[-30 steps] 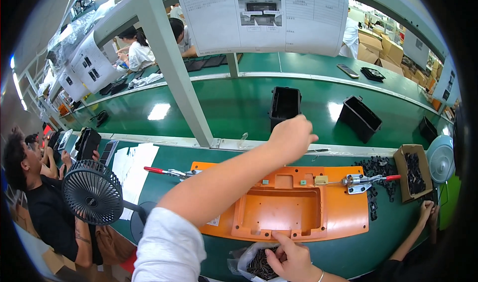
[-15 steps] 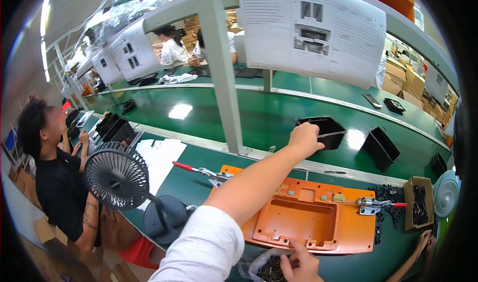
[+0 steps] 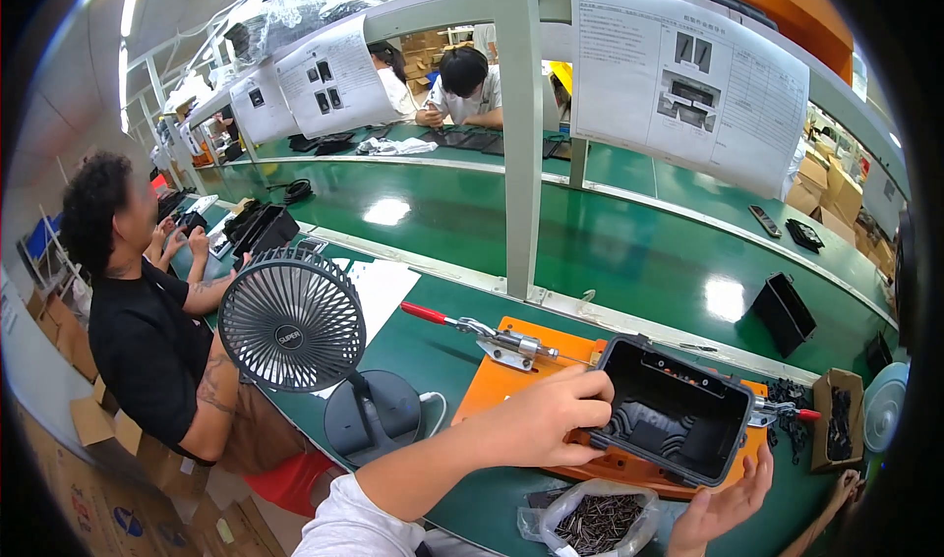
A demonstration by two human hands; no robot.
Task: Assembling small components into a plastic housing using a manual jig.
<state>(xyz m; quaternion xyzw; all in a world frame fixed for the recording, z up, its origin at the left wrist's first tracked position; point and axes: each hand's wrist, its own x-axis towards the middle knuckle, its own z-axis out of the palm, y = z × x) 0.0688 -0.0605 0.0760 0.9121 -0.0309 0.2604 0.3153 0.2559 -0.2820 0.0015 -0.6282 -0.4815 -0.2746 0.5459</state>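
Note:
My left hand (image 3: 565,414) is closed on the left wall of a black plastic box (image 3: 678,414). The box is tilted with its open side toward me, showing dark parts inside. It is above an orange fixture (image 3: 492,385) and hides most of it; I cannot tell whether they touch. My right hand (image 3: 723,503) is open, fingers apart, beside the box's lower right corner. Toggle clamps with red handles sit at the fixture's left (image 3: 511,348) and right (image 3: 767,414). In front is a clear plastic bag (image 3: 644,529) of small dark screw-like pieces.
A black desk fan (image 3: 292,326) stands at left, near a co-worker (image 3: 147,331). Behind the bench runs a green conveyor (image 3: 442,218) with another black box (image 3: 784,313). A metal post (image 3: 521,144) rises ahead. At right are a carton of black parts (image 3: 839,414) and another person's hand (image 3: 844,488).
My left hand has brought the black box from the conveyor back over the orange fixture. My right hand has moved right, away from the bag, toward the box. The view has shifted left.

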